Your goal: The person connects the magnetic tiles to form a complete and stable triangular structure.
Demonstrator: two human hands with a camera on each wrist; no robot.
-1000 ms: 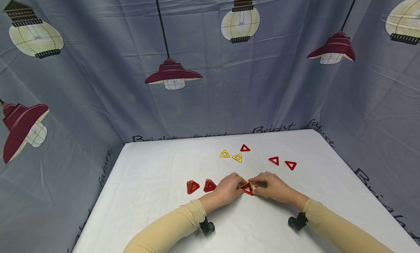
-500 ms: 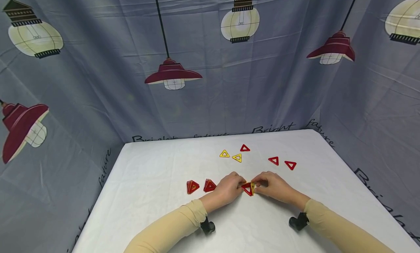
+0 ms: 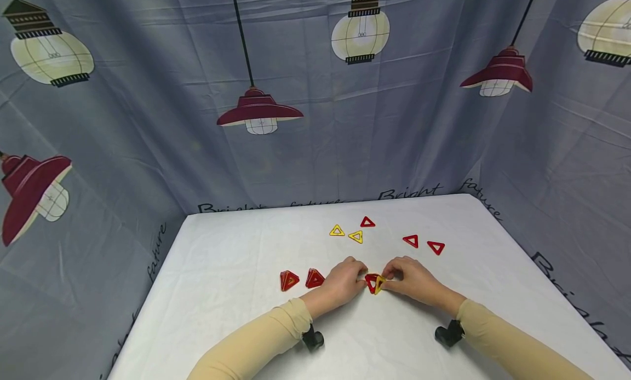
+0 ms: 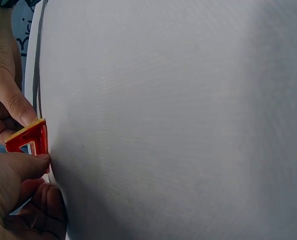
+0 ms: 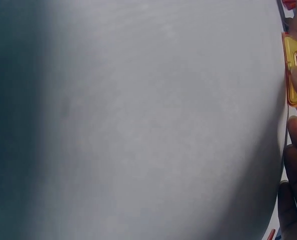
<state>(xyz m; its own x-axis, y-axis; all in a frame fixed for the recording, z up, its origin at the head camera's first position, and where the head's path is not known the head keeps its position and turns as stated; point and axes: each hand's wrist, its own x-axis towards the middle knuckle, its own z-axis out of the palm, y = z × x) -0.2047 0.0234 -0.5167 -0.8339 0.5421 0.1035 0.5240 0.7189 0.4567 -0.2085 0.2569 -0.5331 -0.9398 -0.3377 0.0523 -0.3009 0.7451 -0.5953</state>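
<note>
In the head view my left hand (image 3: 342,280) and right hand (image 3: 409,277) face each other over the table. Between them stands a small piece of joined triangular frame tiles, with a red triangle tile (image 4: 41,135) and a yellow triangle tile (image 5: 290,50) set at an angle to each other. My left thumb and fingers pinch the red side. On the yellow side, my right thumb presses its face, with fingers behind. Two red pyramids, one left (image 3: 289,281) and one nearer (image 3: 314,278), stand left of my left hand. Part of the held piece is hidden by fingers.
Two yellow triangles (image 3: 337,231) and a red triangle (image 3: 367,222) lie flat farther back on the white table (image 3: 236,248). Two more red triangles (image 3: 436,248) lie at the back right. A grey curtain (image 3: 305,161) with printed lamps surrounds the table.
The held piece has turned so its yellow side shows more toward the right hand. My right hand has shifted slightly right. The loose triangles and pyramids have stayed put.
</note>
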